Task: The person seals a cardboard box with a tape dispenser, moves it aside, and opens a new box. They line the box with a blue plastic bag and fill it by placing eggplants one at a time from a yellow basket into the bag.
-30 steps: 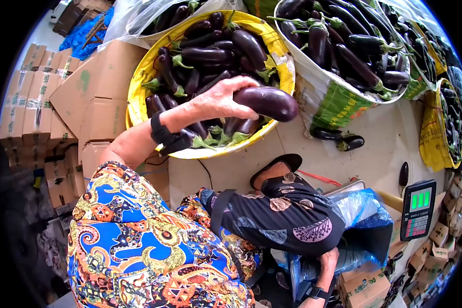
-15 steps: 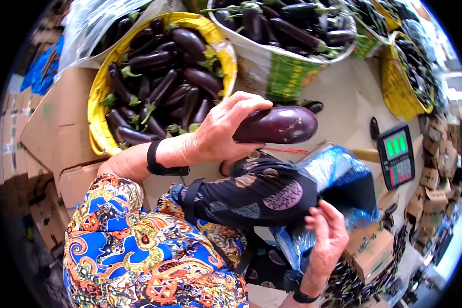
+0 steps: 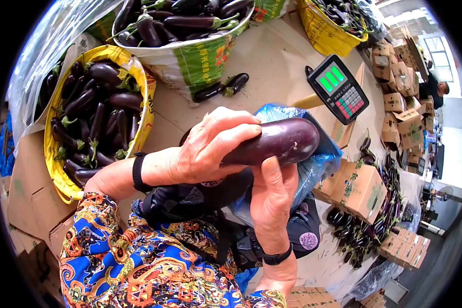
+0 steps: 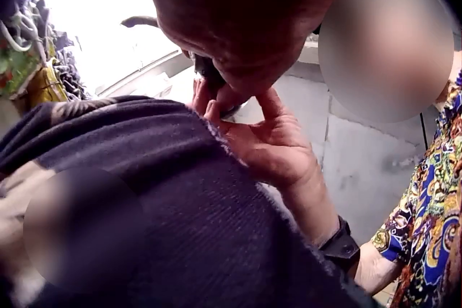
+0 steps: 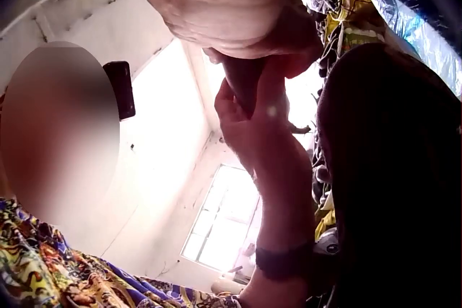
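In the head view, my left hand (image 3: 210,146) grips the stem half of a large dark purple eggplant (image 3: 292,139), its fingers across the top. The thumb of my right hand (image 3: 274,192) lies against the lower side of the eggplant, and its fingers go out of sight beneath. Pale scuffs mark the rounded end. The left wrist view has my left hand (image 4: 253,19) close up, with my right hand (image 4: 278,145) at the dark eggplant (image 4: 208,70). My right hand (image 5: 216,8) fills the top of the right wrist view, above the eggplant (image 5: 244,80).
A yellow-lined basket (image 3: 148,102) of eggplants stands left, a white-green sack (image 3: 190,64) of them behind. Two eggplants (image 3: 236,83) lie on the floor. A scale display (image 3: 338,90), blue plastic bag (image 3: 313,174), carton (image 3: 357,190) and eggplant pile (image 3: 364,238) are at right.
The left hand has carried the eggplant away from the yellow-lined basket. The right hand has risen from beside the blue bag and taken hold of the eggplant. The view has turned rightward.
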### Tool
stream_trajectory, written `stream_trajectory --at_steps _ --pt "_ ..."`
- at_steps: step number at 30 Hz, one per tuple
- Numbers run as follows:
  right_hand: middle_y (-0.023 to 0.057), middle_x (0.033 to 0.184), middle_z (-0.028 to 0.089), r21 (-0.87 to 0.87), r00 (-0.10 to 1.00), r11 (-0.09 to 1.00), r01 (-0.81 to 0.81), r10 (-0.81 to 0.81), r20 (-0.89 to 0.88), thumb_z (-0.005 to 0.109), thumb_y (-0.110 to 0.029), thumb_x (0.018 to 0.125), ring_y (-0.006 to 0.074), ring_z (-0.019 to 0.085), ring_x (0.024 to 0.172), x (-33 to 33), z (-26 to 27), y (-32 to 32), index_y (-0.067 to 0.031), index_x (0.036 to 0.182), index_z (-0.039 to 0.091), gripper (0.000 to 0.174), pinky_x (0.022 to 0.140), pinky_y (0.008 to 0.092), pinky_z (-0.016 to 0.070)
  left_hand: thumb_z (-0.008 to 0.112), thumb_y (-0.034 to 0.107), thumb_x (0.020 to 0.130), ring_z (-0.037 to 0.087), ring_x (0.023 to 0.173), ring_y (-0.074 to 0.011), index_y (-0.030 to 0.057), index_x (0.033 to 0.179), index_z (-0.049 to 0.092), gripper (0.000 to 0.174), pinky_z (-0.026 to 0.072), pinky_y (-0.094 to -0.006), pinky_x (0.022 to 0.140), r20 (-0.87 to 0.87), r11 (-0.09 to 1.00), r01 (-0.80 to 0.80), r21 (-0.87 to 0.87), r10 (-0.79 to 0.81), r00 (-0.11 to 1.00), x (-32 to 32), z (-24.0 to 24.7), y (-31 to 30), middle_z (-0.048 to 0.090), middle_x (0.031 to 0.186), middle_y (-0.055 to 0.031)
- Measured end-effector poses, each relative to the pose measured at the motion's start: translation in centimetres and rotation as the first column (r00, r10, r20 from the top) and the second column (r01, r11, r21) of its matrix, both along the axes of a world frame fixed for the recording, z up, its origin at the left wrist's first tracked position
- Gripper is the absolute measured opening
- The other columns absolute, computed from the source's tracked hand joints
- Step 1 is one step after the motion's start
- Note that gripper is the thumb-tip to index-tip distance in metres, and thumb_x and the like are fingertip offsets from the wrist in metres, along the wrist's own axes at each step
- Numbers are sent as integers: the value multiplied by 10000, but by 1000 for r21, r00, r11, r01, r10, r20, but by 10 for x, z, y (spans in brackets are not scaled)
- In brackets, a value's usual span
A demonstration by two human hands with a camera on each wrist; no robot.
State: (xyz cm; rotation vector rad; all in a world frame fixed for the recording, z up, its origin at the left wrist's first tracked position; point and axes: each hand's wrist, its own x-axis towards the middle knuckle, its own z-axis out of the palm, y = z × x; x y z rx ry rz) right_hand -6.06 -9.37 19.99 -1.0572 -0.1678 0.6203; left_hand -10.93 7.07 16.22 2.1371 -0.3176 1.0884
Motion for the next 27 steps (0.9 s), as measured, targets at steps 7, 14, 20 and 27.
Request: stream_trajectory --at_steps 7,14,20,27 --pt "123 1343 580 -18 983 996 87 -89 -158 321 -635 1013 264 602 1189 21 -5 -14 -100 1418 448 683 1012 440 492 838 38 621 636 954 -357 4 1254 535 702 540 -423 794 -9 997 44 -59 -44 999 13 -5 -13 593 1166 -205" --pt "125 1335 581 11 990 1000 11 -9 -142 383 -591 1019 265 605 1192 25 -9 -22 -93 1405 463 636 1014 443 499 870 62 629 626 1020 -378 21 1256 525 717 545 -441 845 -78 990 62 -125 -72 994 15 -7 -16 591 1181 -205" --pt "149 1343 584 -60 998 997 57 -57 1 489 -473 1021 271 587 1219 22 -18 -23 -60 1404 462 564 1009 404 484 873 70 634 630 1028 -376 22 1256 537 709 542 -428 865 -114 986 85 -144 -102 988 25 -5 -14 605 1162 -202" --pt "223 1363 564 -131 997 991 13 -3 72 531 -453 1010 303 583 1225 53 -3 -61 -36 1460 377 633 941 360 504 679 420 926 587 859 -93 -3 1349 516 620 494 -230 739 -455 625 64 -778 -630 629 47 33 10 612 1019 -54"
